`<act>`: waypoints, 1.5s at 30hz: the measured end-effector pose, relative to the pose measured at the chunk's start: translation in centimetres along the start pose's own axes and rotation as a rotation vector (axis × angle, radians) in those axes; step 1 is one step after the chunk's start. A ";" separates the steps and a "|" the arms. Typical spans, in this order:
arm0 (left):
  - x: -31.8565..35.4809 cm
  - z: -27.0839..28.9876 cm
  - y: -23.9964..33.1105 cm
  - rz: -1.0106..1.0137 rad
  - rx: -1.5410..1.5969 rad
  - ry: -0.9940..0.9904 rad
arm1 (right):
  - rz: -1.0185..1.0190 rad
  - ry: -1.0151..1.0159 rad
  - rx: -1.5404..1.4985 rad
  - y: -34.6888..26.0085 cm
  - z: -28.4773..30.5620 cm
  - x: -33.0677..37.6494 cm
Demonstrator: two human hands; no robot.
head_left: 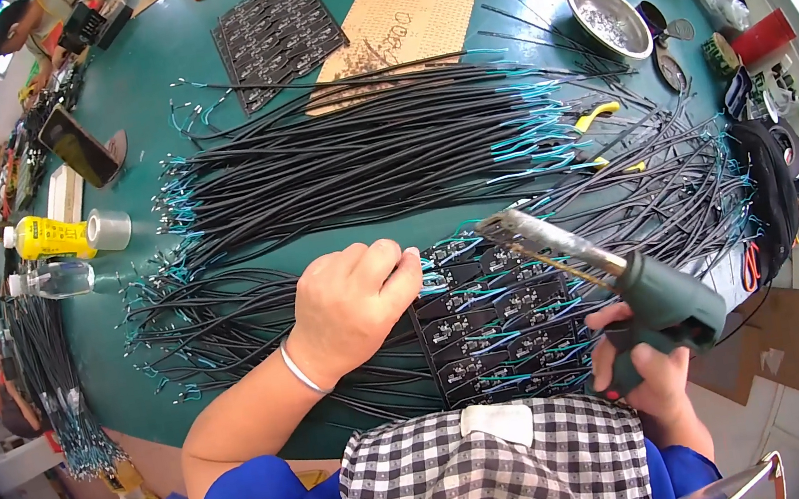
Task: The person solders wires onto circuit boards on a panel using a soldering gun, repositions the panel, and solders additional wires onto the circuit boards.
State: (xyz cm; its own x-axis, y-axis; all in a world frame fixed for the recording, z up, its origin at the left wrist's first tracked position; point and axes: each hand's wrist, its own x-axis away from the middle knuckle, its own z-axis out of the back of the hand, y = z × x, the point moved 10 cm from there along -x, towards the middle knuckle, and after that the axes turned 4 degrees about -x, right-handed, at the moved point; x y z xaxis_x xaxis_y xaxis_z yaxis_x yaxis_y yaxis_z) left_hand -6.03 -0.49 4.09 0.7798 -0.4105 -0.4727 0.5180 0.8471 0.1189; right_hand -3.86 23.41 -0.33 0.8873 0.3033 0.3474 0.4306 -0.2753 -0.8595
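Observation:
A panel of black circuit boards (pixel 455 328) lies in front of me, with blue and green wire ends across its rows. My left hand (pixel 351 301) is closed in a pinch at the panel's upper left. Blue wire ends of a black cable (pixel 430 266) come out by its fingertips; the fingers partly hide the cable. In my right hand (pixel 653 373) is a dark green soldering gun (pixel 671 300), its fingers wrapped around the handle. The gun's metal barrel points up and left, its tip over the panel's top edge. Black cables run left beneath my left forearm.
Behind the panel lies a wide bundle of black cables (pixel 357 159). Farther back are another board panel (pixel 275 34), a brown perforated sheet (pixel 418 5) and a metal bowl (pixel 610 20). Yellow-handled pliers (pixel 597 115) lie right; bottles (pixel 50 238) and a phone (pixel 81 148) stand left.

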 end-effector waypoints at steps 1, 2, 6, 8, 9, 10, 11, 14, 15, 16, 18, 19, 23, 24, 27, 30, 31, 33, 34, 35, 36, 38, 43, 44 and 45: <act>0.0 -0.5 0.0 -0.008 -0.023 -0.035 | -0.030 -0.041 0.042 0.4 -0.5 -0.2; 0.1 -0.5 0.0 -0.023 -0.039 -0.046 | -0.021 -0.059 0.034 0.4 -0.9 -0.4; 0.3 -0.8 0.8 -0.094 -0.066 -0.083 | -0.002 0.126 0.186 0.1 0.4 -0.3; 0.3 -1.0 1.3 -0.148 -0.092 -0.106 | -0.042 0.141 0.163 0.6 0.6 -0.4; 0.3 -1.1 1.3 -0.144 -0.097 -0.115 | -0.046 0.141 0.159 0.7 0.6 -0.3; 0.2 -1.2 1.3 -0.140 -0.073 -0.138 | -0.034 0.137 0.153 0.6 0.8 -0.5; 0.3 -1.7 1.2 -0.136 -0.048 -0.195 | -0.033 0.065 0.121 0.6 0.2 -0.7; 0.2 -1.2 0.9 -0.082 -0.028 -0.194 | -0.042 -0.030 0.102 0.6 -0.3 -0.7; 0.1 -1.4 0.9 -0.078 -0.035 -0.210 | -0.038 -0.029 0.115 0.5 -0.3 -0.5; -0.1 -0.9 0.7 -0.052 -0.012 -0.160 | -0.059 -0.051 0.116 0.7 -0.5 -0.3; -0.3 -0.5 0.7 -0.023 0.015 -0.111 | -0.013 0.070 0.229 0.0 0.6 0.3; -0.4 -0.8 0.1 0.052 0.078 -0.131 | -0.033 -0.052 0.171 -0.1 -0.1 0.3; 0.2 -2.8 -1.7 0.356 0.386 -0.291 | -0.058 -0.099 0.231 0.0 -0.1 0.5; 0.0 -2.9 -1.5 0.355 0.388 -0.289 | -0.085 -0.099 0.243 0.4 -0.1 0.5; 0.9 -4.6 -2.3 0.548 0.498 -0.391 | -0.100 -0.012 0.270 1.2 0.2 0.9; 1.4 -5.5 -2.3 0.622 0.478 -0.431 | -0.123 0.019 0.353 1.8 0.5 1.3; 1.0 -4.9 -2.3 0.598 0.449 -0.344 | -0.142 -0.023 0.420 2.0 0.2 1.3; 0.8 -4.3 -2.1 0.572 0.419 -0.258 | -0.170 -0.050 0.444 2.3 0.2 1.6; 0.9 -4.4 -2.0 0.571 0.419 -0.263 | -0.183 -0.059 0.471 2.4 0.3 1.7; 1.0 -4.8 -1.8 0.575 0.425 -0.290 | -0.183 -0.059 0.465 2.4 0.3 1.8; 1.0 -4.6 -1.8 0.566 0.419 -0.268 | -0.179 -0.060 0.469 2.5 0.4 1.9; 0.7 -4.3 -1.5 0.510 0.354 -0.251 | -0.175 -0.062 0.472 2.6 0.5 2.0; 1.3 -5.0 -2.5 0.646 0.432 -0.277 | -0.033 -0.106 0.610 1.9 0.1 1.7; 1.8 -5.5 -2.9 0.735 0.514 -0.292 | -0.025 -0.098 0.611 1.9 0.2 1.6; 1.9 -5.6 -2.9 0.734 0.504 -0.297 | -0.050 -0.126 0.614 2.2 0.0 1.6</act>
State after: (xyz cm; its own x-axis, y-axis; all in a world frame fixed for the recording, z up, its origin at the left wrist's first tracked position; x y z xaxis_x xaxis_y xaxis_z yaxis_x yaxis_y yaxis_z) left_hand -8.05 -1.81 -2.04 0.9936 0.0403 0.1050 -0.1024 0.7105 0.6962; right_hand -1.49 23.30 -1.66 0.8260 0.4181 0.3782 0.2644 0.3052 -0.9149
